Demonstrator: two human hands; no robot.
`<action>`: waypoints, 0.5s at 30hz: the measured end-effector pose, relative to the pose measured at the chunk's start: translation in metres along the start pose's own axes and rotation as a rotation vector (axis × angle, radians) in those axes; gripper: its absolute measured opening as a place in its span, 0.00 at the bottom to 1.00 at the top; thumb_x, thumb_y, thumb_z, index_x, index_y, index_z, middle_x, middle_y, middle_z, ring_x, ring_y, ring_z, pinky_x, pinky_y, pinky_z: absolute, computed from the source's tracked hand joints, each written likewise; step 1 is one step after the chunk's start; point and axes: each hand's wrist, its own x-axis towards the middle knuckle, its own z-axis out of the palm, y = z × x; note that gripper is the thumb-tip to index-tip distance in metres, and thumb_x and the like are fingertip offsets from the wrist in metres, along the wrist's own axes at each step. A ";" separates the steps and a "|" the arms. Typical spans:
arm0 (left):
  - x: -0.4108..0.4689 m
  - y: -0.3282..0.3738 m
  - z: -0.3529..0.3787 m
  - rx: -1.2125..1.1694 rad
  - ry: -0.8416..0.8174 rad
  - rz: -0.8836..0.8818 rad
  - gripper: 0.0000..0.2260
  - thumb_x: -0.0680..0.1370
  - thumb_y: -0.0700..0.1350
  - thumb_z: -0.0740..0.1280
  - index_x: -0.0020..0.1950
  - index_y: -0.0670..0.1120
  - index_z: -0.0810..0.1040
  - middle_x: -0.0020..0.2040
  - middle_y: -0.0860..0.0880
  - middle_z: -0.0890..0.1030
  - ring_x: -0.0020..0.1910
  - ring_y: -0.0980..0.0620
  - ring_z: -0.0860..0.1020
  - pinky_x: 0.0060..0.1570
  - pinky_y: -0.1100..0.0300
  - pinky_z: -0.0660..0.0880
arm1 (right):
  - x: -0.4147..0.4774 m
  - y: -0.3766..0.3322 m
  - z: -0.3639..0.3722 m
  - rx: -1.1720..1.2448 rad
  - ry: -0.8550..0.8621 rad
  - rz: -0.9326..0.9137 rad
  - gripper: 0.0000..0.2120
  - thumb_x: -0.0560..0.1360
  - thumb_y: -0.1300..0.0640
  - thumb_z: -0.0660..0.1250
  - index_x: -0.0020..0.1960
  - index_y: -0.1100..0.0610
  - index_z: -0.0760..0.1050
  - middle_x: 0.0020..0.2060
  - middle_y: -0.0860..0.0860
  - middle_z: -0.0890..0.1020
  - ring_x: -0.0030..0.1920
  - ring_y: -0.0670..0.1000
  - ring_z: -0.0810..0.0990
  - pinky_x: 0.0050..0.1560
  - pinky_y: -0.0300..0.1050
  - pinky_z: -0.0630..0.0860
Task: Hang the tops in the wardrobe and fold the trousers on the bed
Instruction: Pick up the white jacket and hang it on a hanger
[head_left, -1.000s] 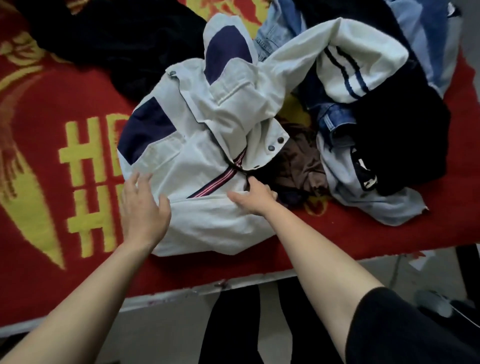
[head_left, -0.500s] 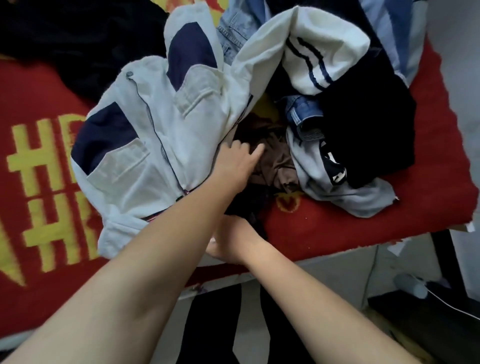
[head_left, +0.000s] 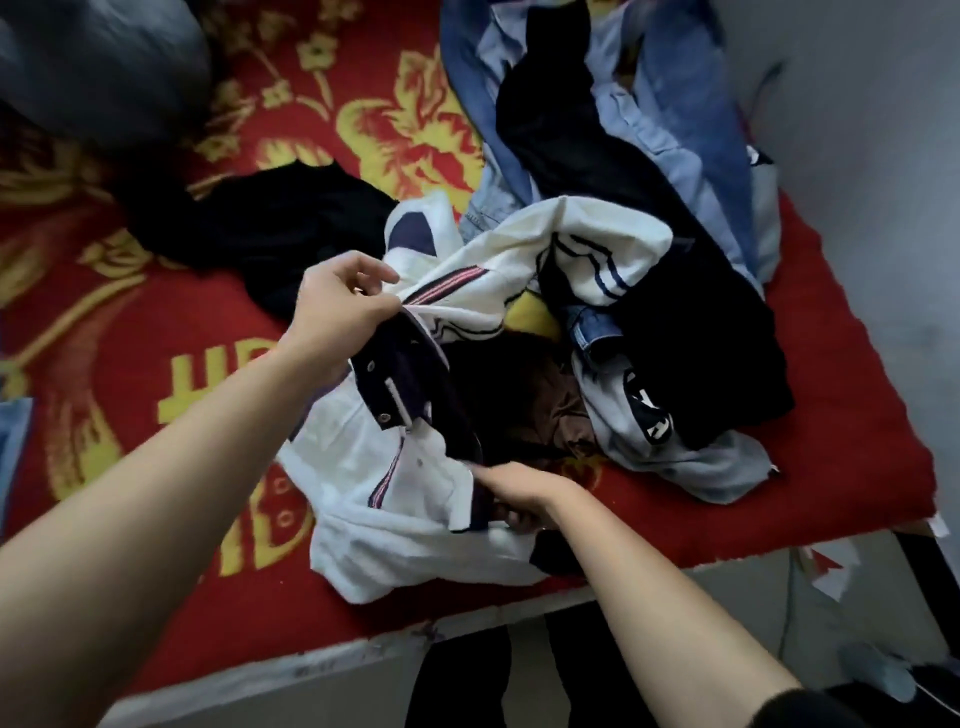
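Red bed (head_left: 857, 364), rumpled white jacket (head_left: 395, 499) on it — navy patches, striped trim. Fingers of the left hand (head_left: 337, 306) pinch its upper edge; the right hand (head_left: 519, 493) grips the lower.

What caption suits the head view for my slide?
Left hand pinches the white jacket at its striped edge, right hand grips its lower front, beside a clothes pile on the red bedspread.

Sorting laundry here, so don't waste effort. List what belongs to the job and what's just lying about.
Job: white jacket, gripped by left hand and right hand; cream striped top; denim garments; black garment; brown garment; bed.
Lying about: grey bundle; floor cable.
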 end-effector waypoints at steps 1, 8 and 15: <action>-0.005 0.020 -0.013 -0.085 0.025 -0.002 0.11 0.69 0.34 0.70 0.38 0.52 0.80 0.31 0.55 0.73 0.26 0.61 0.69 0.26 0.69 0.67 | -0.006 -0.004 0.002 -0.084 -0.035 -0.002 0.27 0.75 0.31 0.62 0.44 0.57 0.75 0.27 0.50 0.70 0.21 0.47 0.67 0.27 0.38 0.64; -0.037 0.110 -0.104 -0.266 0.146 0.034 0.09 0.66 0.36 0.69 0.36 0.51 0.79 0.31 0.55 0.77 0.29 0.58 0.74 0.28 0.65 0.72 | -0.077 -0.068 -0.008 0.182 0.500 -0.317 0.12 0.76 0.58 0.60 0.57 0.59 0.76 0.52 0.60 0.81 0.50 0.62 0.83 0.49 0.60 0.82; -0.120 0.125 -0.182 0.905 0.167 0.081 0.21 0.70 0.35 0.66 0.59 0.54 0.80 0.53 0.50 0.83 0.54 0.48 0.80 0.49 0.57 0.76 | -0.264 -0.184 -0.018 0.319 0.567 -0.907 0.13 0.74 0.68 0.55 0.45 0.56 0.76 0.47 0.59 0.80 0.47 0.60 0.81 0.33 0.48 0.81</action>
